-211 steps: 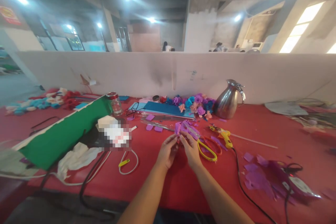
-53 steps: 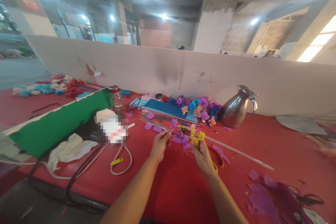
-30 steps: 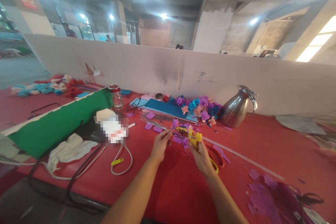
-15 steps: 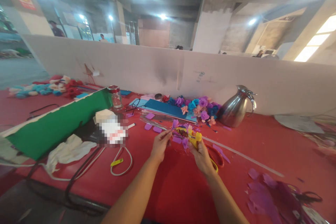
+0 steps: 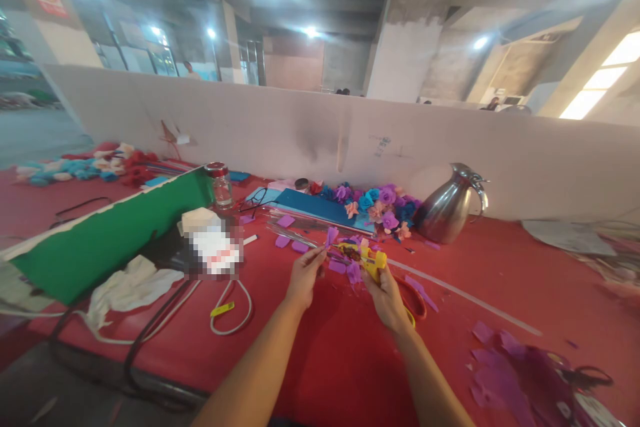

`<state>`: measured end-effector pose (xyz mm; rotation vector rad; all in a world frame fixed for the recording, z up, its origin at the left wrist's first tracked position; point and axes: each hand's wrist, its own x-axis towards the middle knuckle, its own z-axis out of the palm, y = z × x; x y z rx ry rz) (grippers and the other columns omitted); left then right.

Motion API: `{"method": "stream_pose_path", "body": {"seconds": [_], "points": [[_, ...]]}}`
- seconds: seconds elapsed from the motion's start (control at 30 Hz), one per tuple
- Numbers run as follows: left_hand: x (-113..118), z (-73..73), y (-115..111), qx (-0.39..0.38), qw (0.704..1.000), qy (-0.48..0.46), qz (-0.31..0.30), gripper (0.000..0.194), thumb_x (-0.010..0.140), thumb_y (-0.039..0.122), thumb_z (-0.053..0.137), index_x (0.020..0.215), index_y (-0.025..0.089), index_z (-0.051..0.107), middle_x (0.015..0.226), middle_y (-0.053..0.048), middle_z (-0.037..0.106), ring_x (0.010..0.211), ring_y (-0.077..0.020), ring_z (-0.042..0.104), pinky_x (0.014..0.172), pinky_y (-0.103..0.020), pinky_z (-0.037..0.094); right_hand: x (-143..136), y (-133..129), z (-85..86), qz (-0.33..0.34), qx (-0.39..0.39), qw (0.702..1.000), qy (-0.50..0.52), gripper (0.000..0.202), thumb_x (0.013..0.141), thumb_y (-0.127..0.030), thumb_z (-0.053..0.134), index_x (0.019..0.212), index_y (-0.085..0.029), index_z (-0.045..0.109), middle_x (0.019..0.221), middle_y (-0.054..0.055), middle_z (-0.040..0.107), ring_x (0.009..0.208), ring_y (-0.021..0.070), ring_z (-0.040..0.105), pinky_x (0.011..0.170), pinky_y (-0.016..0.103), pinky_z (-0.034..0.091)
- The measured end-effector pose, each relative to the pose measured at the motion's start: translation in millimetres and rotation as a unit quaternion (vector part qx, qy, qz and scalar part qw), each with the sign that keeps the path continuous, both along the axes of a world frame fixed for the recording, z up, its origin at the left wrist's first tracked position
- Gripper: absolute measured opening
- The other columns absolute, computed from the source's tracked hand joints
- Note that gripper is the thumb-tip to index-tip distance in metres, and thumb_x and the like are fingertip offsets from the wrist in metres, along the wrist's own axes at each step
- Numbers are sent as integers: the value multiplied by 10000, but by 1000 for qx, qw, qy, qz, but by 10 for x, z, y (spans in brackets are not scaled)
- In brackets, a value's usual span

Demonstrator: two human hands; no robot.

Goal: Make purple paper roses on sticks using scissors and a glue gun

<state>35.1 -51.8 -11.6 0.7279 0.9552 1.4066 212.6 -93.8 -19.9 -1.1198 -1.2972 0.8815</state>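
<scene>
In the head view, my right hand (image 5: 386, 293) is wrapped round a yellow glue gun (image 5: 374, 263), its brown-stained front end pointing left. My left hand (image 5: 306, 275) is closed in a pinch on a small purple paper petal piece (image 5: 331, 236), which sticks up above the fingertips. The gun's tip is close to the petal piece; whether they touch I cannot tell. Several flat purple petals (image 5: 285, 221) and thin clear sticks (image 5: 295, 233) lie just beyond my left hand. Red-and-yellow handles (image 5: 414, 300) show beside my right wrist.
A steel jug (image 5: 444, 210) stands at the right rear, near a heap of paper flowers (image 5: 387, 197) and a blue board (image 5: 317, 205). A glass jar (image 5: 220, 187), a green panel (image 5: 120, 230) and a looped cable (image 5: 250, 310) are on the left. Purple scraps (image 5: 500, 373) lie front right.
The purple petal piece stands slightly higher above my left fingertips. My right hand and the glue gun have shifted a little to the right.
</scene>
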Motion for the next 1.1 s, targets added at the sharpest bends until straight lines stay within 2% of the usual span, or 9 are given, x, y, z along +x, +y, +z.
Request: {"method": "stream_pose_path", "body": {"seconds": [0.33, 0.5, 0.6, 0.7, 0.77, 0.83, 0.93, 1.03, 1.1], "points": [[11, 35, -30, 10, 1000, 7, -20, 374, 550, 381, 830, 838, 152, 762, 618, 6, 622, 463, -44, 423, 467, -193, 308, -32, -24, 58, 3, -15, 999, 34, 370, 786, -445, 649, 1058, -203, 584, 954, 51, 675, 919, 226, 600, 872, 356, 455], [10, 31, -29, 19, 1000, 12, -21, 354, 564, 375, 824, 825, 146, 756, 596, 14, 606, 445, -42, 409, 457, -198, 296, -62, -47, 111, -24, -10, 998, 52, 346, 739, -486, 678, 947, -219, 610, 838, 23, 664, 776, 187, 596, 752, 311, 479], [8, 34, -33, 20, 999, 17, -20, 331, 587, 377, 809, 819, 150, 743, 599, 19, 600, 434, -37, 410, 448, -193, 286, 52, -2, 148, -111, -38, 993, 33, 374, 708, -583, 637, 763, -224, 545, 629, -18, 575, 589, 150, 534, 599, 274, 458], [6, 39, -38, 21, 999, 14, -22, 320, 605, 380, 796, 824, 158, 728, 622, 25, 598, 422, -30, 418, 436, -186, 268, 353, 78, 158, -223, -96, 970, -18, 408, 726, -642, 515, 700, -237, 469, 555, -40, 510, 547, 155, 523, 572, 278, 442], [3, 41, -41, 22, 999, 5, -28, 331, 606, 378, 796, 841, 157, 721, 639, 25, 598, 417, -26, 414, 427, -185, 254, 621, 111, 145, -290, -141, 945, -53, 367, 742, -601, 479, 698, -237, 479, 547, -21, 524, 581, 194, 557, 589, 310, 442], [3, 42, -44, 26, 999, -10, -38, 337, 609, 371, 798, 852, 153, 714, 647, 23, 597, 421, -27, 417, 427, -186, 257, 878, 106, 127, -338, -190, 916, -101, 268, 715, -488, 542, 662, -228, 510, 541, 28, 547, 648, 262, 589, 626, 367, 432], [13, 53, -55, 37, 998, -30, -50, 315, 622, 360, 793, 839, 154, 696, 649, 21, 599, 438, -33, 434, 441, -184, 285, 1108, 35, 126, -392, -234, 874, -167, 152, 696, -331, 565, 692, -183, 594, 730, 178, 634, 904, 387, 592, 760, 480, 401], [33, 83, -77, 43, 997, -30, -55, 306, 625, 360, 791, 826, 157, 682, 647, 22, 603, 443, -37, 439, 446, -183, 296, 1053, -29, 175, -457, -221, 832, -222, 288, 710, -300, 554, 921, -126, 646, 1124, 301, 574, 1176, 469, 429, 890, 590, 304], [50, 108, -93, 41, 997, -26, -57, 306, 619, 361, 794, 815, 155, 682, 647, 20, 605, 444, -38, 440, 445, -184, 296, 851, -21, 218, -449, -155, 855, -208, 371, 708, -313, 569, 1021, -121, 627, 1240, 294, 514, 1245, 474, 347, 938, 620, 257]]}}
